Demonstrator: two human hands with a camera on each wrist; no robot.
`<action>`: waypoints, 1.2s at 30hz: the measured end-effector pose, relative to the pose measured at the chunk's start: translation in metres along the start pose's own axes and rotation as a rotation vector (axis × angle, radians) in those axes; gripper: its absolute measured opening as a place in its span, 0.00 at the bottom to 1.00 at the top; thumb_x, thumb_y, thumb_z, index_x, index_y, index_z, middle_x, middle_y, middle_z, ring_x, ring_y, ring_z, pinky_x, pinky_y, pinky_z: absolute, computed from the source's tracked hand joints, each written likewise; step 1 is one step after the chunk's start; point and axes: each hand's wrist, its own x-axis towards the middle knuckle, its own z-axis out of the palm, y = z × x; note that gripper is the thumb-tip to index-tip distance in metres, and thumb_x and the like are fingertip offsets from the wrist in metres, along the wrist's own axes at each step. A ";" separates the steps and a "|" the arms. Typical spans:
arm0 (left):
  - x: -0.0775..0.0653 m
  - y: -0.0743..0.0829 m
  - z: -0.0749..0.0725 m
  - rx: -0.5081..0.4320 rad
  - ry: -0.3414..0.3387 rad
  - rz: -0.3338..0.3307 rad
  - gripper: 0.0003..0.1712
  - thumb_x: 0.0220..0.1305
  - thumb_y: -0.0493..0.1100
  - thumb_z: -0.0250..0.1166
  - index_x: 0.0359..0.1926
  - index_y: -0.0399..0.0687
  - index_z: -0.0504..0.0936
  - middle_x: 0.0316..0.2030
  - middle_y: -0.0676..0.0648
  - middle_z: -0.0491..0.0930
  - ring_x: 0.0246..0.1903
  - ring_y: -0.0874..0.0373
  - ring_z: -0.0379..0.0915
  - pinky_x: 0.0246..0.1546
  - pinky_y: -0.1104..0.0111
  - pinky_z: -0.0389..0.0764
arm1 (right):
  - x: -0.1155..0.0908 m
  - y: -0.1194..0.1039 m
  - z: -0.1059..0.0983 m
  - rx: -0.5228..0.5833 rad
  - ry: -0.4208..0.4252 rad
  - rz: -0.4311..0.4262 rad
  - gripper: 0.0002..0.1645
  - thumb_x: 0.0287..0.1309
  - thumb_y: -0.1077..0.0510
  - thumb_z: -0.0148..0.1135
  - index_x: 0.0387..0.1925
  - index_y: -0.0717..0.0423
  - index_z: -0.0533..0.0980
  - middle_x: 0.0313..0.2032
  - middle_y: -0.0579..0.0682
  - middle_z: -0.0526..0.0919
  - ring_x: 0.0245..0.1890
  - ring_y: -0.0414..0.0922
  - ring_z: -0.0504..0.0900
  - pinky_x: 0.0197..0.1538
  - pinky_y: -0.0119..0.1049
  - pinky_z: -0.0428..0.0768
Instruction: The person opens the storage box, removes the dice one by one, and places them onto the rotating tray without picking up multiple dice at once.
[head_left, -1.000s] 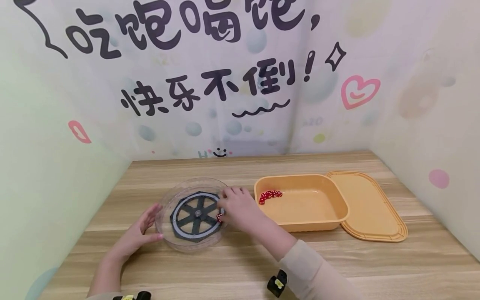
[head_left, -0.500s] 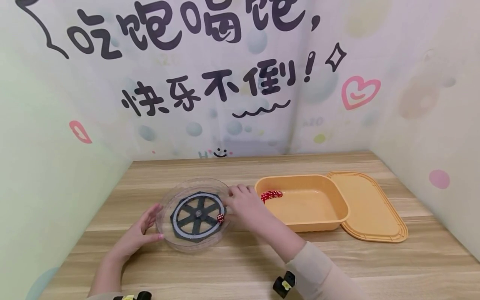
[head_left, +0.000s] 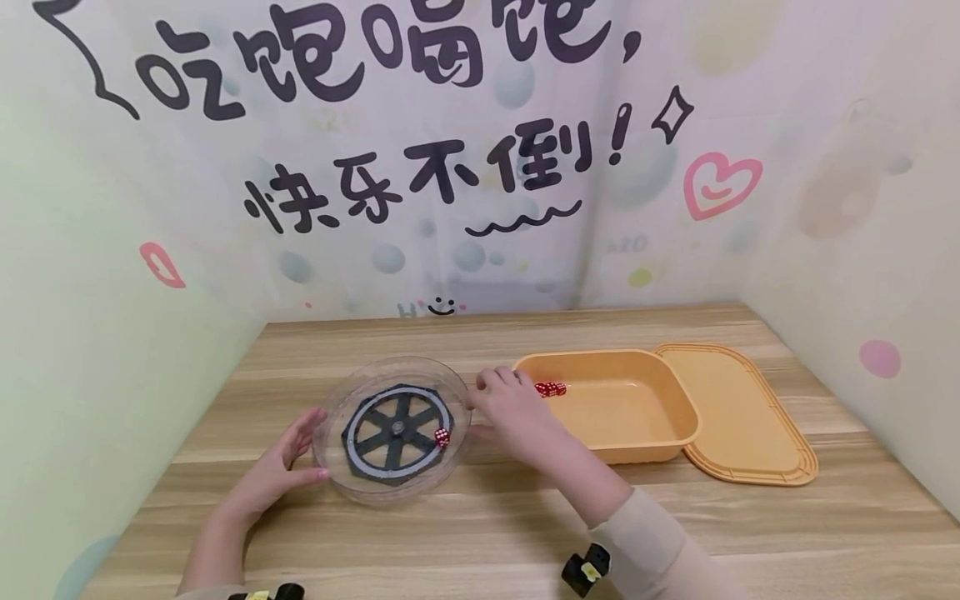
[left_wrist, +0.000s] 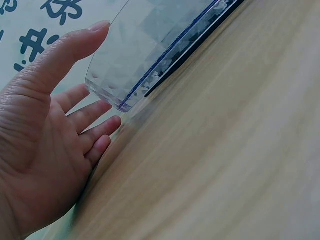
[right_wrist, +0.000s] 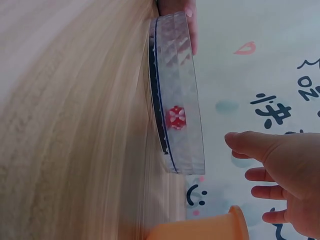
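Note:
A clear round dish (head_left: 328, 429) with a dark spoked wheel pattern at its base stands on the table. Inside it, at the right of the ring, lies a red die (head_left: 442, 437) with white pips; the right wrist view shows this die (right_wrist: 177, 118) through the faceted wall. My left hand (head_left: 273, 468) rests at the dish's left side, thumb at the rim and fingers loosely spread along the wall (left_wrist: 130, 70). Between dish and orange tub (head_left: 622, 446) hovers my right hand (head_left: 517, 417); the right wrist view shows this hand (right_wrist: 285, 175) holding nothing, fingers apart.
Several red dice (head_left: 552, 389) lie in the tub's back left corner, partly hidden behind my right hand. An orange lid (head_left: 757, 425) lies flat at the tub's right. A printed backdrop (head_left: 450, 267) rises behind the wooden table (head_left: 420, 550).
My right hand has let go of the red die in the dish and moved right, out over the rim toward the tub. The left hand stays in place.

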 end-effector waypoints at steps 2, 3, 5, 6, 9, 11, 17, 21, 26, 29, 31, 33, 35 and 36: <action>0.000 0.000 0.000 -0.003 -0.003 -0.002 0.55 0.53 0.33 0.69 0.73 0.35 0.43 0.71 0.31 0.44 0.68 0.32 0.37 0.52 0.88 0.54 | -0.002 0.003 0.000 0.000 0.000 0.003 0.18 0.50 0.45 0.71 0.41 0.47 0.82 0.45 0.50 0.75 0.48 0.51 0.70 0.50 0.46 0.69; 0.000 0.000 0.000 -0.006 -0.002 -0.007 0.55 0.53 0.33 0.69 0.73 0.36 0.43 0.72 0.31 0.44 0.68 0.33 0.37 0.52 0.89 0.54 | -0.002 0.004 0.000 -0.004 0.000 0.003 0.18 0.50 0.45 0.71 0.41 0.48 0.82 0.45 0.51 0.75 0.48 0.51 0.70 0.50 0.46 0.69; 0.000 -0.001 0.000 -0.007 -0.004 -0.007 0.55 0.53 0.33 0.69 0.73 0.35 0.43 0.72 0.31 0.44 0.68 0.33 0.37 0.52 0.89 0.54 | -0.004 0.006 0.000 -0.008 0.000 0.010 0.17 0.50 0.45 0.72 0.40 0.48 0.82 0.45 0.51 0.75 0.49 0.51 0.70 0.51 0.47 0.69; 0.000 -0.001 0.000 -0.006 -0.005 -0.007 0.55 0.54 0.33 0.69 0.73 0.35 0.43 0.72 0.31 0.44 0.68 0.33 0.37 0.52 0.89 0.54 | -0.004 0.008 0.000 -0.006 0.000 0.016 0.17 0.50 0.46 0.72 0.40 0.47 0.82 0.45 0.50 0.75 0.49 0.51 0.70 0.52 0.47 0.69; 0.000 -0.001 0.001 -0.005 -0.004 -0.003 0.55 0.53 0.33 0.69 0.73 0.35 0.43 0.72 0.31 0.44 0.68 0.32 0.37 0.52 0.89 0.54 | -0.007 0.012 -0.001 0.000 -0.006 0.036 0.16 0.52 0.47 0.71 0.41 0.47 0.82 0.46 0.50 0.74 0.50 0.51 0.70 0.54 0.47 0.68; 0.000 -0.001 0.001 -0.004 -0.004 -0.001 0.55 0.53 0.33 0.69 0.73 0.35 0.43 0.71 0.31 0.44 0.68 0.32 0.38 0.52 0.89 0.54 | -0.009 0.015 -0.002 0.004 -0.011 0.048 0.16 0.53 0.47 0.70 0.42 0.47 0.81 0.46 0.49 0.74 0.51 0.50 0.70 0.55 0.48 0.68; 0.000 -0.001 0.001 -0.006 0.000 0.003 0.55 0.53 0.33 0.69 0.73 0.35 0.43 0.71 0.31 0.44 0.68 0.32 0.38 0.52 0.88 0.54 | -0.013 0.022 -0.004 0.006 0.015 0.052 0.15 0.51 0.48 0.72 0.40 0.48 0.82 0.44 0.50 0.74 0.50 0.52 0.71 0.54 0.50 0.68; 0.000 0.000 0.000 -0.008 0.001 0.016 0.54 0.53 0.32 0.68 0.73 0.35 0.43 0.71 0.30 0.45 0.68 0.32 0.37 0.52 0.88 0.54 | -0.016 0.027 -0.005 0.013 0.016 0.062 0.14 0.51 0.49 0.73 0.39 0.49 0.82 0.44 0.51 0.74 0.49 0.53 0.71 0.54 0.51 0.68; 0.000 0.001 0.001 -0.007 0.000 0.025 0.53 0.54 0.31 0.68 0.73 0.35 0.43 0.71 0.30 0.45 0.67 0.32 0.38 0.52 0.88 0.55 | -0.019 0.033 -0.005 0.026 0.015 0.081 0.14 0.51 0.50 0.73 0.39 0.49 0.82 0.43 0.50 0.74 0.49 0.52 0.69 0.54 0.51 0.66; 0.000 0.001 0.001 -0.010 0.001 0.024 0.53 0.54 0.31 0.68 0.73 0.35 0.44 0.71 0.29 0.45 0.67 0.31 0.39 0.52 0.88 0.55 | -0.022 0.037 -0.005 0.040 0.022 0.085 0.14 0.49 0.50 0.74 0.38 0.48 0.82 0.42 0.50 0.74 0.48 0.52 0.69 0.54 0.51 0.66; 0.000 0.001 0.001 -0.010 0.000 0.026 0.53 0.54 0.31 0.68 0.73 0.34 0.43 0.71 0.29 0.45 0.67 0.31 0.39 0.52 0.88 0.55 | -0.023 0.039 -0.005 0.044 0.029 0.087 0.14 0.48 0.51 0.74 0.38 0.48 0.82 0.42 0.50 0.74 0.48 0.52 0.70 0.54 0.51 0.66; 0.000 0.000 0.001 -0.007 0.000 0.027 0.53 0.54 0.32 0.68 0.73 0.34 0.44 0.71 0.29 0.45 0.67 0.31 0.39 0.52 0.88 0.55 | -0.024 0.041 -0.006 0.039 0.034 0.089 0.13 0.48 0.51 0.74 0.37 0.48 0.82 0.43 0.50 0.74 0.49 0.52 0.70 0.54 0.52 0.66; 0.000 -0.001 0.001 -0.001 0.001 0.023 0.53 0.54 0.32 0.68 0.73 0.34 0.44 0.71 0.30 0.45 0.67 0.32 0.39 0.52 0.88 0.55 | -0.025 0.042 -0.006 0.020 0.039 0.093 0.13 0.49 0.51 0.74 0.37 0.48 0.82 0.43 0.50 0.75 0.49 0.52 0.70 0.54 0.52 0.67; 0.001 -0.002 0.001 0.001 0.002 0.021 0.53 0.54 0.33 0.68 0.73 0.34 0.44 0.71 0.30 0.45 0.67 0.32 0.39 0.52 0.88 0.55 | -0.025 0.043 -0.007 0.011 0.042 0.095 0.12 0.50 0.52 0.73 0.37 0.48 0.82 0.43 0.50 0.75 0.49 0.52 0.70 0.54 0.52 0.67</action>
